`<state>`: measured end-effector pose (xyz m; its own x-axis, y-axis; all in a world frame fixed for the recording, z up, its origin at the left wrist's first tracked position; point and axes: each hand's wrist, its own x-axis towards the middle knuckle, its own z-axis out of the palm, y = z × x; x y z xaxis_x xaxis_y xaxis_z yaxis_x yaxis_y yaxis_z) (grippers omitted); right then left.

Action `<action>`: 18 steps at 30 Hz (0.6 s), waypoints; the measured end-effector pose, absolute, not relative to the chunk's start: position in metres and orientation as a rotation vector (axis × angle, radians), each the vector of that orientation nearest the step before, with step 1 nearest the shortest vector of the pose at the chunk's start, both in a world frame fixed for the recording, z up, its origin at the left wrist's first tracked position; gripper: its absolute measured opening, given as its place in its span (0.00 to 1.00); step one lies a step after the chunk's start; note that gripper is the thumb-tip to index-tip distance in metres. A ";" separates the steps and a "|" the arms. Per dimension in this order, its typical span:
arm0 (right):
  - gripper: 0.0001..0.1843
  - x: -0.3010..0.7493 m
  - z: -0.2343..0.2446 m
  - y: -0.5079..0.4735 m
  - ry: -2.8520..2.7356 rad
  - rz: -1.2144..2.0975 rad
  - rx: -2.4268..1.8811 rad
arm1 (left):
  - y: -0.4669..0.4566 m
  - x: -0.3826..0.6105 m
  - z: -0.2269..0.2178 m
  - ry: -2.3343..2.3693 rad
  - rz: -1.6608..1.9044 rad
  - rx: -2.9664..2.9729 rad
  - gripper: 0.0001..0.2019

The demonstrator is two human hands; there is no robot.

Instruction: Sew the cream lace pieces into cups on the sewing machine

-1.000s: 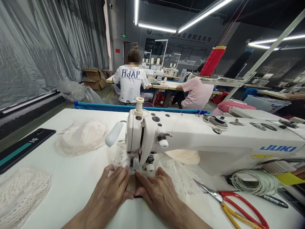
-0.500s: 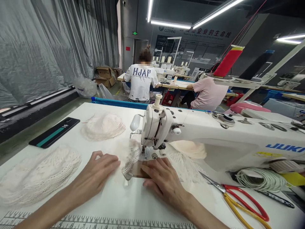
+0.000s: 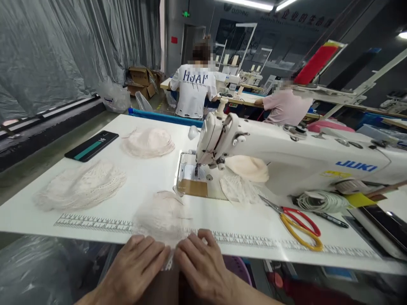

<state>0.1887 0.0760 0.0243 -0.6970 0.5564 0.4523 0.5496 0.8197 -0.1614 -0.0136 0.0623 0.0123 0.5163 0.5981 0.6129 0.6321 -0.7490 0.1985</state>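
Observation:
A sheer white lace fabric piece lies over the table's front edge, with loose threads at its far end. My left hand has its fingers closed on the near end of the fabric, left of the middle. Close beside it, my right hand grips the same end, its fingers curled down over it. Part of the lace trim shows between both hands; the rest there is hidden. Beyond, the sewing machine stands with its needle area bare of the fabric.
Two stacks of lace pieces, a near one and a far one, lie left by a dark phone. Right are cream pieces, scissors and coiled cord. A printed ruler runs along the front edge. Two people sit ahead.
Both hands have drawn back from the machine to the table's front edge, bringing the lace fabric out from the needle area. They are now closed on it, side by side. The view has tilted down.

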 end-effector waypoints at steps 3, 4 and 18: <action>0.06 0.198 0.058 0.067 -2.468 0.678 -0.961 | 0.041 -0.014 0.032 -1.441 -1.192 -3.012 0.14; 0.03 0.202 0.068 0.066 -2.407 0.997 -1.005 | 0.037 -0.015 0.041 -1.606 -1.151 -3.160 0.12; 0.07 0.206 0.051 0.048 -2.038 1.530 -1.128 | 0.042 -0.011 0.054 -2.773 -0.627 -3.330 0.11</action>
<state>0.2064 0.0478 0.0507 -0.6204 0.7642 -0.1766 0.3828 0.0984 -0.9186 -0.0113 0.0422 0.0541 0.4403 0.7747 -0.4538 0.5043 0.2048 0.8389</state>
